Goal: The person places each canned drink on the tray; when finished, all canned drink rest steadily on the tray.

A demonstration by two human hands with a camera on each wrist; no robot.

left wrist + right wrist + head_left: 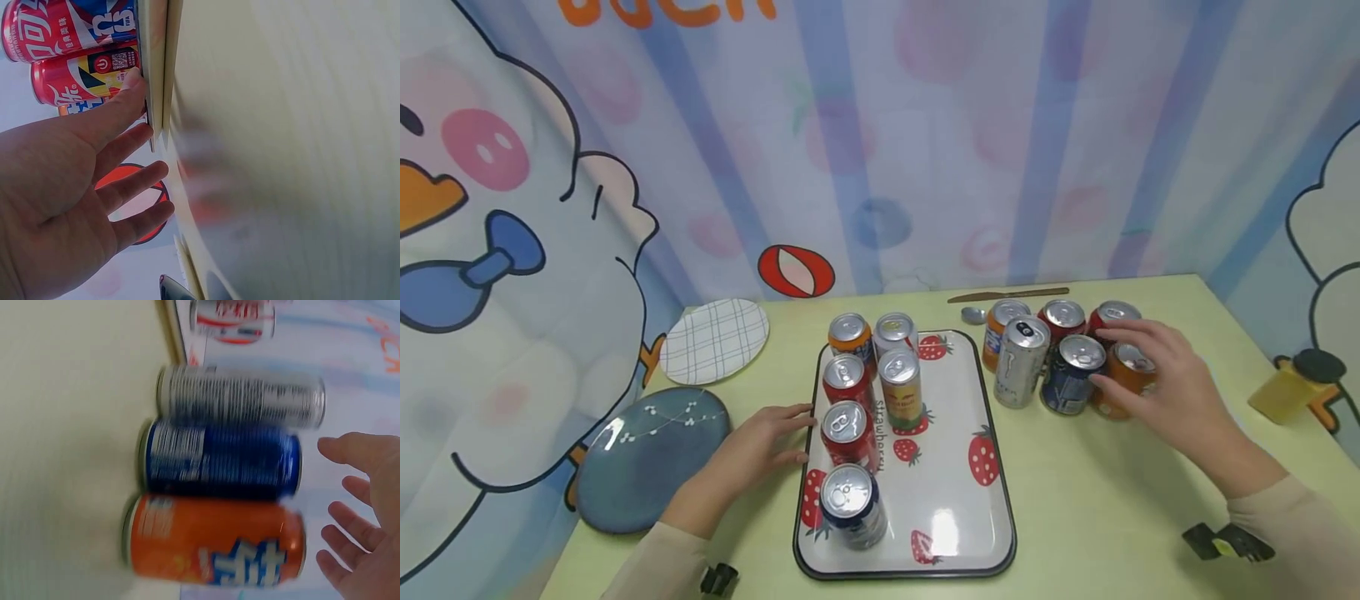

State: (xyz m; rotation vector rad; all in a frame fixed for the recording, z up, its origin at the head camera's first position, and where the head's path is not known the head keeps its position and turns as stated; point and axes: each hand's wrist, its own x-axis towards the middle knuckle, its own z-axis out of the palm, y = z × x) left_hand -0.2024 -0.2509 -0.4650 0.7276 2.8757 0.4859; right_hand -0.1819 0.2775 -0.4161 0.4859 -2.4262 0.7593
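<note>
My left hand [762, 448] is at the left edge of a strawberry-print tray [940, 500], fingers spread and fingertips right at its rim. On the tray stand several cans, among them a dark blue can [853, 508], a red cola can [848, 433] and a gold Red Bull can [902, 392]. Over to the right, my right hand [1172, 387] hovers with parted thumb and fingers around the top of an orange can [215, 540]. A blue can [222, 459] and a tall silver can [240, 397] stand beside it, upright; fingers partly hide the orange can in the head view.
Behind the right-hand group are red cans [1063, 317] and another orange can [996, 337]. A spoon [973, 315] and a brown knife [1007, 294] lie at the back. Plates, one checked [715, 342] and one dark blue [655, 458], lie left; a yellow bottle [1288, 392] is far right.
</note>
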